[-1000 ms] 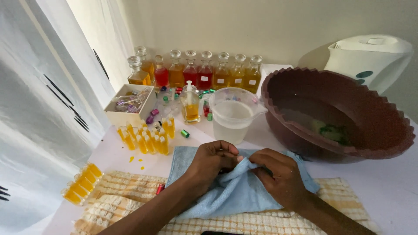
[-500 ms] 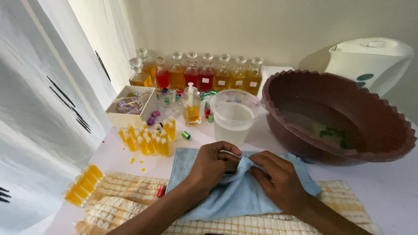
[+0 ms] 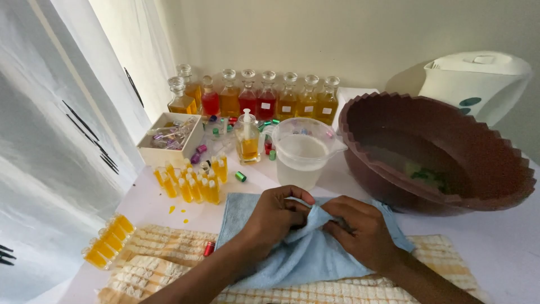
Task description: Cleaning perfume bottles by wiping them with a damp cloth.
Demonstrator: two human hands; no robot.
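Wiping step in hand: left hand (image 3: pixel 275 217) and right hand (image 3: pixel 363 231) pinched blue cloth (image 3: pixel 304 253) around small hidden item; next called for steady rubbing grip.

Over the last second both hands worked the blue cloth (image 3: pixel 306 253) further in. The left hand (image 3: pixel 275 217), which had lain lower with its fingers curled over the folds, rose a little toward the far edge of the table, and its fingers pinched into the bunched fabric. The right hand (image 3: pixel 360 231) slid closer to the left one until the fingertips nearly met over a raised ridge of cloth. The cloth itself bunched higher between them. Whatever was wrapped inside could not be made out.
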